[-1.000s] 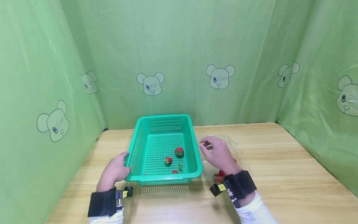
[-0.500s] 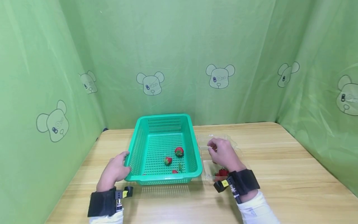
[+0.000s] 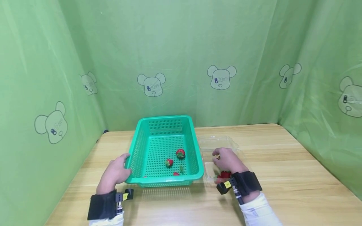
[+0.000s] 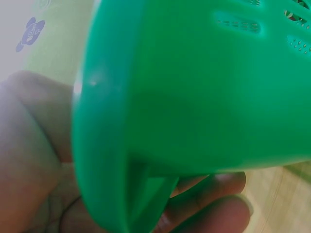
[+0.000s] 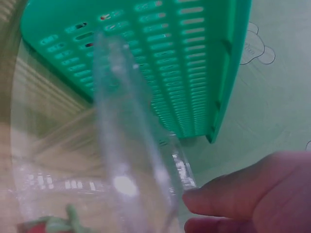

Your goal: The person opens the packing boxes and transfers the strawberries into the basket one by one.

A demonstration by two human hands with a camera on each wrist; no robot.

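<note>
A green perforated basket (image 3: 162, 179) stands left of centre. My left hand (image 3: 114, 172) holds its near left rim; in the left wrist view the fingers (image 4: 214, 216) curl beneath the rim. Inside the basket lie a large strawberry (image 3: 180, 153), a smaller strawberry (image 3: 169, 162) and more red fruit near the front wall. My right hand (image 3: 228, 160) hovers over a clear plastic box (image 3: 208, 171), fingers loosely bent, with nothing visible between them. Strawberries (image 3: 225, 174) lie in the box's near part, partly hidden by the wrist. The right wrist view catches one strawberry (image 5: 46, 226) low at left.
The box's clear lid (image 3: 217, 142) lies folded back at the far side. A loose green leaf (image 3: 181, 169) is on the basket floor. Wooden tabletop (image 3: 294, 169) extends to the right. Green curtains (image 3: 181, 47) with bear drawings enclose the back and sides.
My right hand has moved right and nearer, from beside the basket's right rim to above the plastic box. The left hand keeps its hold on the basket.
</note>
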